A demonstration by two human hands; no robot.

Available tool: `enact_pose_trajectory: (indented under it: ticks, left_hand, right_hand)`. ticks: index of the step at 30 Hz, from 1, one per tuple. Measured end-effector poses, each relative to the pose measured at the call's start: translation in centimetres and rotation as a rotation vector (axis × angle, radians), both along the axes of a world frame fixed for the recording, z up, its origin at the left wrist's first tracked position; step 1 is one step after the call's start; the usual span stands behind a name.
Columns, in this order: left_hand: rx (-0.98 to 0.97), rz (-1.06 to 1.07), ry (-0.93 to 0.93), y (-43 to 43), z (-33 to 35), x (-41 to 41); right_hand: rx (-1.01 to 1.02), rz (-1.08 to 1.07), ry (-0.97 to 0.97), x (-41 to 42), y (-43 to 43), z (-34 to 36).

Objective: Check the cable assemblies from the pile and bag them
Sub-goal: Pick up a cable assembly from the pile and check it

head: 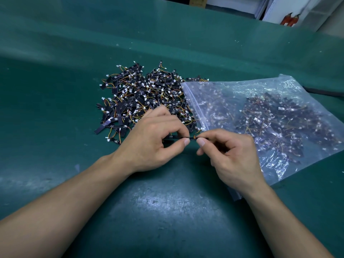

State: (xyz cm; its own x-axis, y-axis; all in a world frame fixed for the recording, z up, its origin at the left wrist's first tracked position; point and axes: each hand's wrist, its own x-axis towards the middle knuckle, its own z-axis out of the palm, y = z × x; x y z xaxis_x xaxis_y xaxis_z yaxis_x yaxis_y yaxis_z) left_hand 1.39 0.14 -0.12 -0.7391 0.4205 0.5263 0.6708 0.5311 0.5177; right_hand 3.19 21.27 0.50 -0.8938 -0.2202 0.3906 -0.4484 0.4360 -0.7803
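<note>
Green mat (167, 202) covers bench. Both hands low, on near side of pile. Left hand (154, 138): fingers curled, thumb and forefinger pinching black strip end of one cable assembly (192, 138). Right hand (230, 155): also curled, thumb and forefinger pinching other end, by orange wires. Assembly held level between them, edge-on (detail too small to read). Pile (145, 97) of same parts at centre, beyond left hand. Clear zip bag (260, 120) at right, part-filled, left edge overlapping pile; right wrist over its near corner.
</note>
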Motion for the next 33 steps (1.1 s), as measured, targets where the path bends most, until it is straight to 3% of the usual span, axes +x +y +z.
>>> enact_pose_trajectory:
  ticks: [33]
  left_hand:
    - [0.033,0.005,0.035,-0.02,-0.02,-0.11]
  right_hand:
    - [0.025,-0.017,0.006,-0.01,0.17,-0.16]
